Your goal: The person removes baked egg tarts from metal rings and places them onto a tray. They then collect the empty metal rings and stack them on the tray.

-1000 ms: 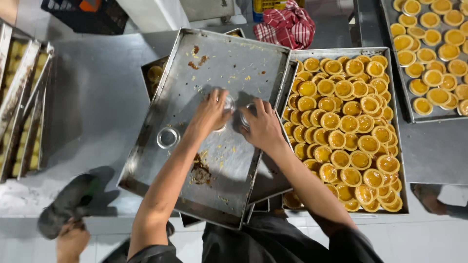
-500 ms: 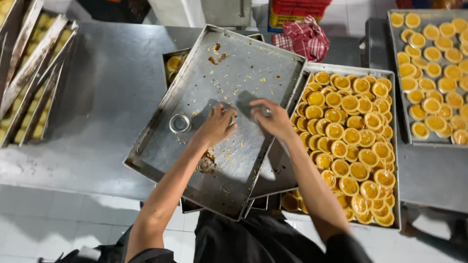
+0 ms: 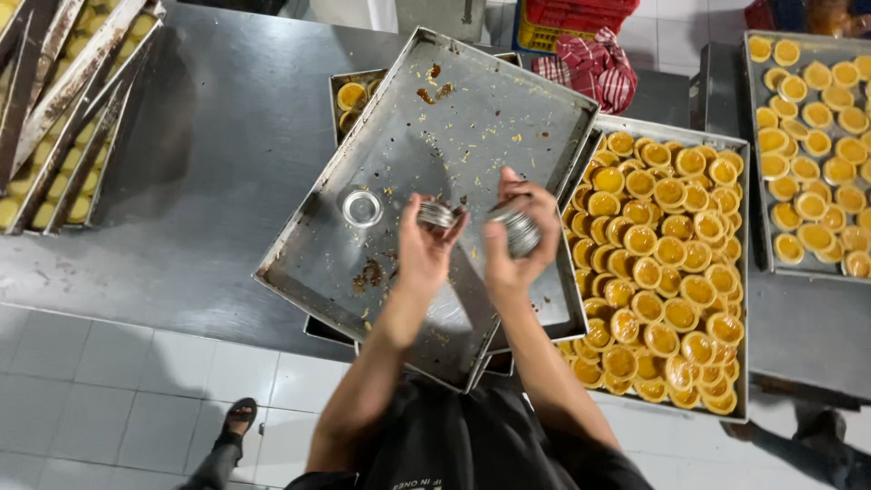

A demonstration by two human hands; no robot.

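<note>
Left hand (image 3: pixel 425 247) pinches a small metal tin (image 3: pixel 437 214) in closed fingers; right hand (image 3: pixel 517 238) is clamped around a stack of tins (image 3: pixel 519 232), both raised just above a crumb-strewn empty tray (image 3: pixel 472 118). One loose tin (image 3: pixel 362 208) lies on that tray, left of the hands. Right of the tray, touching it, a tray of tarts (image 3: pixel 667 263); beyond its far corner, a red checked cloth (image 3: pixel 590 71).
</note>
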